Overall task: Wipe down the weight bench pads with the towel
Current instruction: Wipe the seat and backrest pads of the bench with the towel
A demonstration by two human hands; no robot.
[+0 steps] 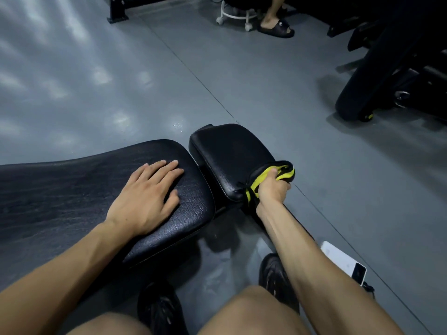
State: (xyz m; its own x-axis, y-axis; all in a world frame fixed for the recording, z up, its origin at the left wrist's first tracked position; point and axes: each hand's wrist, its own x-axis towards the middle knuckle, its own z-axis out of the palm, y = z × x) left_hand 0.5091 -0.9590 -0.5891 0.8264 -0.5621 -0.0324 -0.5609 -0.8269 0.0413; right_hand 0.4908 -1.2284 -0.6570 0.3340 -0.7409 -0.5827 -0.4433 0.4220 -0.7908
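The right hand (272,189) is curled tight around a bunched black-and-yellow towel (283,172), pressing it against the near right edge of the small seat pad (232,155); the cloth wraps over the pad's rim, part on top and part hanging down the side by the wrist; the left hand (145,197) lies flat and open, fingers straight and slightly spread, on the long back pad (72,189), holding nothing and seemingly bracing the body or steadying the bench; the two pads sit just beside each other with a narrow gap between them. The towel looks light, soft and limp, so it should fold to whatever shape the hand gives it; bunched in the fist as it is now, it offers a thick wad that ought to keep firm contact on a curved edge, while a flatter spread under the palm would likely cover the broad top faster. The pads look like textured vinyl over foam, firm but yielding, faintly glossy and probably a little slippery where damp, so the cloth should glide rather than snag; the rounded corners and the gap between the pads likely need a fold pushed in by fingertips. A white phone (343,262) lies on the grey floor (242,81) near the right forearm, worth avoiding.
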